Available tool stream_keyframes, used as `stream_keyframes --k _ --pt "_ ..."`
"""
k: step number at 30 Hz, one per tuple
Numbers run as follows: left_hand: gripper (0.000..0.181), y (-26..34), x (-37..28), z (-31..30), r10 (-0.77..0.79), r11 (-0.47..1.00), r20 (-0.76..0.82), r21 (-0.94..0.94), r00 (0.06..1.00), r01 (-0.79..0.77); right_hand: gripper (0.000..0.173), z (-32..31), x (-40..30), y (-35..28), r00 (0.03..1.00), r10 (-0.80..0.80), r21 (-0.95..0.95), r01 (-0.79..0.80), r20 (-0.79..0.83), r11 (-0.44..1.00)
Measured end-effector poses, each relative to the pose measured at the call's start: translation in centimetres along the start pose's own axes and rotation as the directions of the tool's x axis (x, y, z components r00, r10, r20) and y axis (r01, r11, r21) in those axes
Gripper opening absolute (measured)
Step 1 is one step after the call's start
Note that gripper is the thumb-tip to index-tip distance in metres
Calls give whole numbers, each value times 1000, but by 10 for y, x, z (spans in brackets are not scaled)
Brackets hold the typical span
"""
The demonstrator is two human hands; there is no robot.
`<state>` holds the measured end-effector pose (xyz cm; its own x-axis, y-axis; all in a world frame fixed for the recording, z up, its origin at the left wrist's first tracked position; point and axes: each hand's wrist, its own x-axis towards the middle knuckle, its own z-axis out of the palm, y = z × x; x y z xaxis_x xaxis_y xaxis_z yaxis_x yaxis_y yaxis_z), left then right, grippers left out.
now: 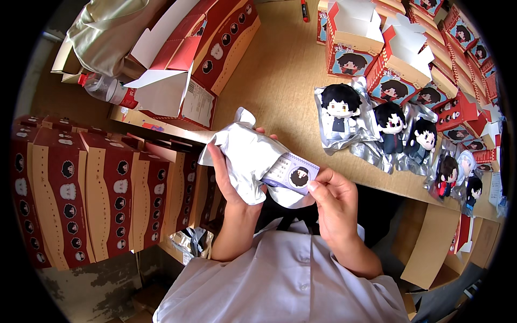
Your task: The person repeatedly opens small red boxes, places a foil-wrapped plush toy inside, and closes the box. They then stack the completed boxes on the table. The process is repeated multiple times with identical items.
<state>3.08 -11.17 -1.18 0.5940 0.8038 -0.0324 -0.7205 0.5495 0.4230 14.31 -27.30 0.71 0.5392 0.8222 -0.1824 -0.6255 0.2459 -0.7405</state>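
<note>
My left hand (224,177) cradles a silver foil pouch (246,151) from its left side and from beneath. Between thumb and fingers, my right hand (335,194) pinches the right edge of a purple-and-white printed card (291,173). The card's left part lies in the pouch's mouth; it shows a dark-haired cartoon head and some writing. What else the pouch contains is hidden. To the right on the wooden table (274,76), plush dolls lie on silver foil pouches, among them a black-haired doll in a white coat (340,107) and one in dark clothes (390,127).
Open red-and-tan boxes (353,54) and many closed ones crowd the back right. A large opened carton (194,76), a plastic bottle (107,91) and a cloth bag (107,36) stand left. Stacked boxes (109,194) fill the lower left. A red marker (304,11) lies at the back.
</note>
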Motion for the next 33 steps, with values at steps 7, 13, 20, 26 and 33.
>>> stream_keyframes --k 7,13,20,26,33 --pt "77 -3 -4 4 -7 1000 23 -7 1000 7 8 -5 -2 1 996 85 34 -86 21 996" --pt "78 0 -5 -3 -20 999 7 -26 1000 20 6 -10 -8 7 997 72 36 -72 14 997" --pt "80 -2 -8 -3 -31 999 50 -16 998 32 6 0 -12 3 990 138 52 -138 16 989" --pt "92 -13 -20 1 -62 931 268 363 961 -41 23 10 0 1 998 11 -113 -4 55 994" --pt "75 -6 -9 2 -79 997 -42 -16 996 79 34 -8 5 -14 944 -162 -352 261 287 899"
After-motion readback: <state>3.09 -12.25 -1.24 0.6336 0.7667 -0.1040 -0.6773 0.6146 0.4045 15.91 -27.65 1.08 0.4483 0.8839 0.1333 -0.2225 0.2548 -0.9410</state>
